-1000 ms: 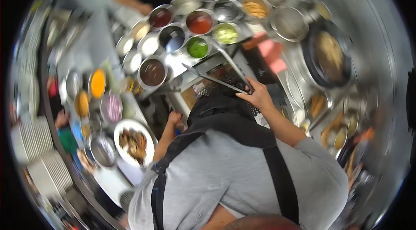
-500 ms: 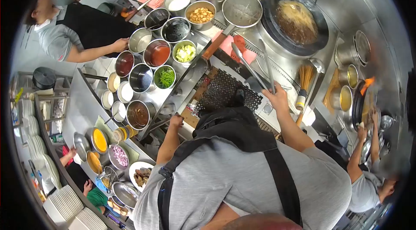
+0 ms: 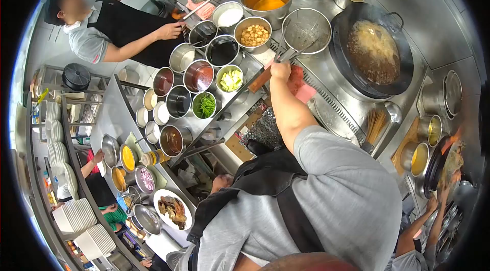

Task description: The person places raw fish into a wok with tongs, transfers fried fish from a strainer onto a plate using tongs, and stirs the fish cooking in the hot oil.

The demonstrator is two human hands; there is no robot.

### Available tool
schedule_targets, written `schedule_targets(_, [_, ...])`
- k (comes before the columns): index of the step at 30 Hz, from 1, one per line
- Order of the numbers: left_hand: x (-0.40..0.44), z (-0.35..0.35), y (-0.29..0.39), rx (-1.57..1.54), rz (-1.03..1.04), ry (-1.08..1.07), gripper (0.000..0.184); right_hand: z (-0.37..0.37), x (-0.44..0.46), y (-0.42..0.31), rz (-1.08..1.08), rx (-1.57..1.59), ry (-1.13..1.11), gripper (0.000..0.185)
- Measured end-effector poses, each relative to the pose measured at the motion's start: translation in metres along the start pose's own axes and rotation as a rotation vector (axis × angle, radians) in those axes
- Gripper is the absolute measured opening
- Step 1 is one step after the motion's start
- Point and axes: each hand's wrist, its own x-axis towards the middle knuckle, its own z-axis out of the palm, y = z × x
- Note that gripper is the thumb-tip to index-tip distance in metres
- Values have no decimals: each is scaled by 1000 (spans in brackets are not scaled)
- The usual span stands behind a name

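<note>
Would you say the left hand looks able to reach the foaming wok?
Probably not: the left hand is beside the apron, with the right arm between it and the wok.

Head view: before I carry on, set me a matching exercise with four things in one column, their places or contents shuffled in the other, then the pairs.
Column one:
1. Bare right hand
2. Black round wok
3. White oval plate
4. Round wire-mesh strainer

Column two:
A. Bears dark, browned pieces of food
B. Immediately left of the wok in the picture
C. Holds brown, frothy liquid
D. At a brown wooden handle

Pairs: 1-D, 2-C, 3-A, 4-B
</note>
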Motion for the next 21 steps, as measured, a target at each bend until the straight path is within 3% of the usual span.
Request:
schedule_targets(2, [-10, 11, -18, 14, -17, -34, 35, -4, -18, -4, -198, -192, 142, 35])
schedule_targets(3, [-8, 19, -25, -2, -14, -49, 34, -8, -23, 2, -200, -198, 140, 35])
schedule_targets(5, [2, 29, -35, -19, -2, -75, 32, -20, -30, 20, -510, -140, 29, 42])
schedule_targets(6, [8, 32, -36, -18, 14, -87, 31, -41, -44, 20, -377, -100, -151, 43])
schedule_targets(10, [49, 28, -23, 27, 99, -129, 29, -163, -112, 23, -632, -282, -361, 33])
schedule_targets(12, [74, 20, -9, 65, 156, -138, 28, -230, -137, 29, -412, -204, -447, 28])
schedule_targets(14, [100, 9, 11, 119, 224, -137, 27, -291, -142, 69, -332, -164, -302, 21])
schedule_targets(15, [115, -1, 26, 171, 274, -125, 27, -322, -145, 88, -630, -272, -43, 20])
schedule_targets(17, [145, -18, 54, 284, 393, -104, 27, -387, -152, 125, -276, -296, 171, 23])
schedule_targets(18, [165, -22, 68, 400, 490, -99, 27, -413, -162, 134, -289, -388, 310, 21])
schedule_targets(19, [220, -7, 71, 773, 872, -30, 29, -439, -170, 140, -307, -475, 454, 21])
schedule_targets(20, [207, -43, 112, 595, 722, -134, 28, -466, -170, 166, -209, -642, 471, 21])
schedule_targets(21, [193, -71, 146, 723, 929, -10, 28, -483, -172, 198, -104, -809, 490, 22])
